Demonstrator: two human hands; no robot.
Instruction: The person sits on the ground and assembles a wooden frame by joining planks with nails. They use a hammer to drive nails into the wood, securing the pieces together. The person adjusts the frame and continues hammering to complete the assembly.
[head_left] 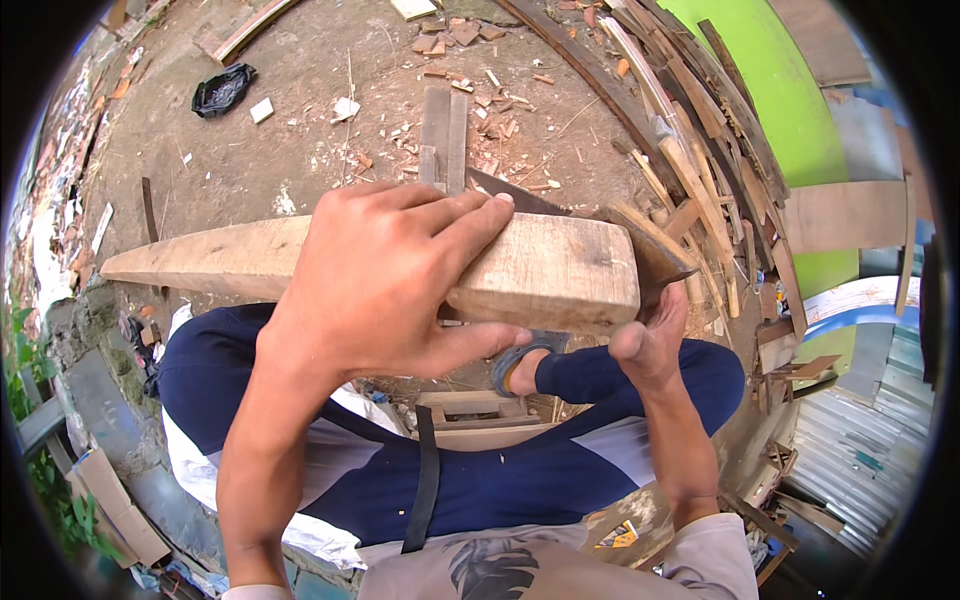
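Note:
My left hand (385, 275) grips a long pale wooden plank (560, 270) from above, fingers over its top edge and thumb under its near edge. The plank runs from the left, tapering to a point, to a squared end at the right. My right hand (655, 335) sits just past that squared end, closed on the dark handle of a blade tool (650, 255) whose dark blade runs behind the plank toward the upper left. I sit with my legs in dark blue trousers (560, 470) below the plank.
Wood chips and offcuts (470, 90) litter the dirt ground ahead. A pile of slats and boards (700, 160) leans at the right beside a green wall (790, 90). A black bag (222, 90) lies at the upper left. A small wooden stool (470, 415) is between my legs.

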